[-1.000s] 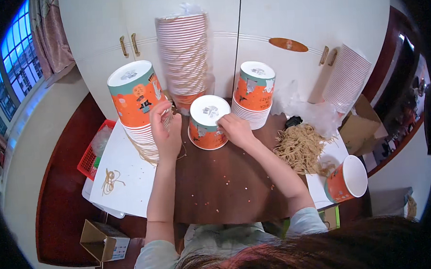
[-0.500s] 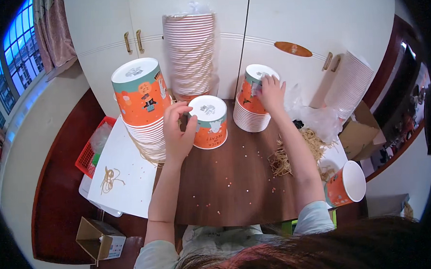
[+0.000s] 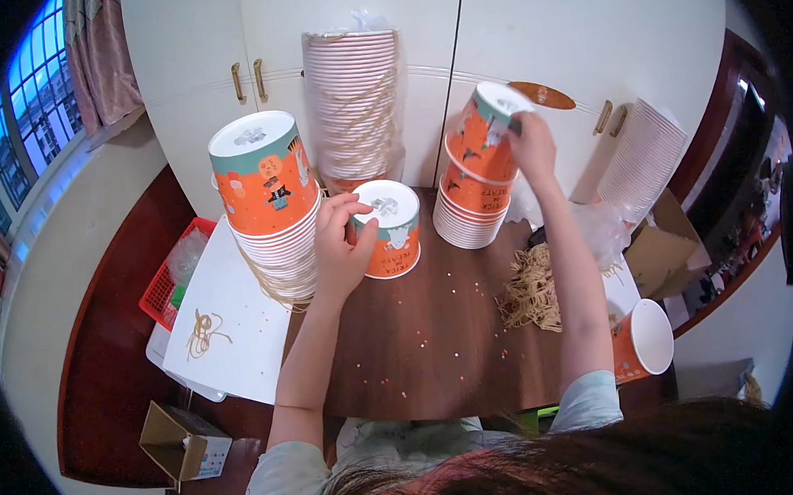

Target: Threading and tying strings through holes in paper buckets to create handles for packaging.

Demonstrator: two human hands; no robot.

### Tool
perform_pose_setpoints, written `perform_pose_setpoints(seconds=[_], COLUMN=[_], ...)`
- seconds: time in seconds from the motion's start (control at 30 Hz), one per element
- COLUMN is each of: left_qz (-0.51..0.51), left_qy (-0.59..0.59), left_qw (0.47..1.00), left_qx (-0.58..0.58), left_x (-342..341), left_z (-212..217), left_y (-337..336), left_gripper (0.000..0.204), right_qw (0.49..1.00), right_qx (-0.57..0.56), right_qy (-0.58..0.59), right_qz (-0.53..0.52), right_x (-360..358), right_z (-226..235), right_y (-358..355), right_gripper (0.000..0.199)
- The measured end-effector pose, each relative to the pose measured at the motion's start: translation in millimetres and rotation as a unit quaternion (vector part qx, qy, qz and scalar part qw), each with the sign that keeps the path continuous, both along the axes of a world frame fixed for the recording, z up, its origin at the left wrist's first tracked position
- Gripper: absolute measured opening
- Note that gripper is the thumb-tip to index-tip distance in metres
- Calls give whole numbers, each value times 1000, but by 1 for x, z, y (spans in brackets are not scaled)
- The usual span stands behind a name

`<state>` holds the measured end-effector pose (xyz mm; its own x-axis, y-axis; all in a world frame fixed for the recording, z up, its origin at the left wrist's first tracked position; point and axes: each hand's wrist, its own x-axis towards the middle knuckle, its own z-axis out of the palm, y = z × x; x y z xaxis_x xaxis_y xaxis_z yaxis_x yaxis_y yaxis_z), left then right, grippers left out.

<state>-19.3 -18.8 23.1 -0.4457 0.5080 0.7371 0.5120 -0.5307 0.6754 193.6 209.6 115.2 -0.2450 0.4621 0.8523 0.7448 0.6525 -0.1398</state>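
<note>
My right hand [image 3: 534, 144] grips an upside-down orange and green paper bucket [image 3: 482, 130] near its base. This bucket is raised and tilted above a stack of nested paper buckets [image 3: 468, 225], its rim still around the one below. My left hand [image 3: 343, 241] rests against the left side of a single upturned paper bucket [image 3: 394, 248] on the brown table, fingers curved and apart at its white base. To the left stands a taller stack of larger upturned paper buckets [image 3: 266, 196].
A tall plastic-wrapped stack of buckets [image 3: 353, 108] stands at the back. Tan paper shreds [image 3: 531, 290] and a clear bag [image 3: 595, 230] lie at right, near a loose bucket [image 3: 644, 341]. At left are a red basket [image 3: 158, 293] and an open carton [image 3: 186, 442]. Tiny bits dot the brown tabletop [image 3: 420, 370].
My right hand has lifted the top bucket of the right stack upward, exposing the orange bucket below it. My left hand has shifted slightly onto the single bucket.
</note>
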Motion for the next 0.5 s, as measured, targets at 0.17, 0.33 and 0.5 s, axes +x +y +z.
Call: perform_pose_setpoints(seconds=[0.17, 0.33, 0.5], left_qz=[25, 77, 72], left_qy=[20, 70, 50], left_qw=[999, 994, 996], left_qx=[-28, 21, 7], left_x=[-1, -2, 3], left_z=[0, 13, 18], left_y=[5, -5, -13], left_gripper=[17, 17, 17], right_qw=[984, 965, 978], right_qx=[137, 64, 42], right_qy=[75, 79, -10], right_qz=[85, 243, 203], right_x=[12, -11, -28], right_z=[58, 59, 16], right_y=[-57, -98, -109], right_gripper=[24, 22, 23])
